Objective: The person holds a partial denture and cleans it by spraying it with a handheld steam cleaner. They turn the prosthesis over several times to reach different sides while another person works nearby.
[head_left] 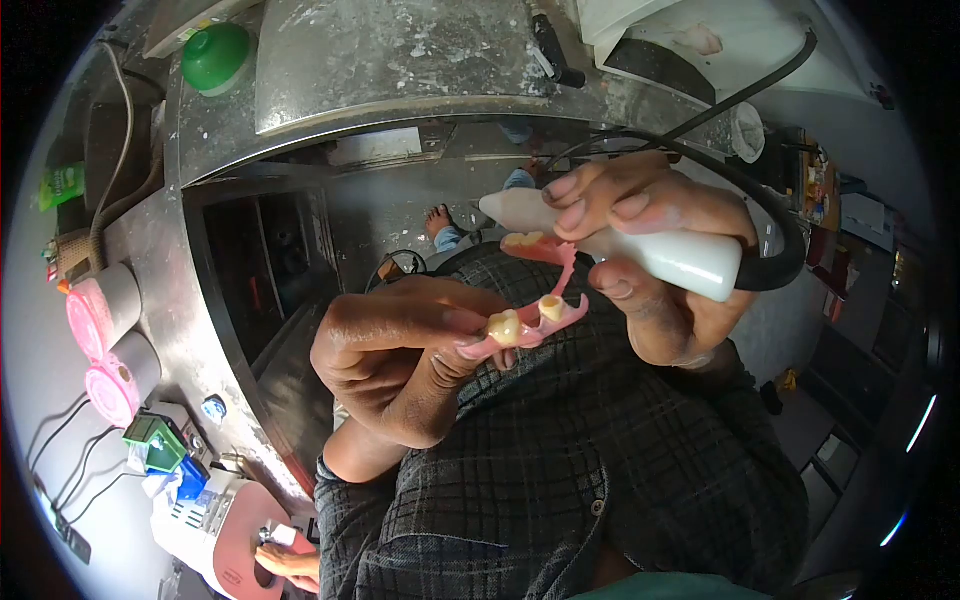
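Observation:
My left hand (400,355) pinches a pink partial denture (540,300) with several pale teeth, held up over my checked shirt. My right hand (650,260) grips a white handpiece tool (690,262) with a black cable (770,90) running off to the upper right. The tool's pale tip points left, just above the denture's upper arm. Both hands are close together, fingers almost touching around the denture.
A dusty metal workbench (400,50) curves around the left and top. On it stand a green-lidded jar (217,57), two pink-lidded containers (105,315), small blue and green items (160,445) and cables. Another person's hand (290,562) shows at the bottom left.

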{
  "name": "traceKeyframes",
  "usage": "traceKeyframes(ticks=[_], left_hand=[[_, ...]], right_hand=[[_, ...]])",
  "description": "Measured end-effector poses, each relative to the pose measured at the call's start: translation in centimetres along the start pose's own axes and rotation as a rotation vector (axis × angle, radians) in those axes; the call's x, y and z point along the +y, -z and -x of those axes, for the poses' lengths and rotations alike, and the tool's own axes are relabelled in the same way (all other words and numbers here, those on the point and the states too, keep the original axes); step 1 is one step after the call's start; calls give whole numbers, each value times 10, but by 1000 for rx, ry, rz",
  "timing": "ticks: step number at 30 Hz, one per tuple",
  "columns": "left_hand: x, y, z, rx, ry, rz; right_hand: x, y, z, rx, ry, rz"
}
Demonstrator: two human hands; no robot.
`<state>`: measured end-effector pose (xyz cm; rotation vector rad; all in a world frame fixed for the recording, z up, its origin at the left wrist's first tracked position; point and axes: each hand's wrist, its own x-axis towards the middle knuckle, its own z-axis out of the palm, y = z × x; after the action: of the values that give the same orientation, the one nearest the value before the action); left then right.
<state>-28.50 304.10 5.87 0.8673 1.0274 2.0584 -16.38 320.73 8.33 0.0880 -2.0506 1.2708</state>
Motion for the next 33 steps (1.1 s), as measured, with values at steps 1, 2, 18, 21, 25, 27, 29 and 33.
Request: traceKeyframes(ticks=[1,2,18,21,25,27,29,33], left_hand=[[0,-1,0,11,22,1],[0,-1,1,21,43,1],[-11,0,-10,89,244,84],[-13,1,-8,41,214,28],[-17,-10,-6,79,186,28],[-18,-12,-5,108,202,47],[-20,-13,-5,118,194,40],[-15,-27,-5,222,250,243]], right_hand=[[-1,0,2,-3,-29,7],[-1,-1,3,-6,-58,13],[5,-2,3,32,-33,57],[5,-5,6,125,-58,7],[3,-8,8,132,-82,12],[4,-10,9,137,-94,20],[6,-11,9,125,-18,85],[8,-12,9,127,39,159]])
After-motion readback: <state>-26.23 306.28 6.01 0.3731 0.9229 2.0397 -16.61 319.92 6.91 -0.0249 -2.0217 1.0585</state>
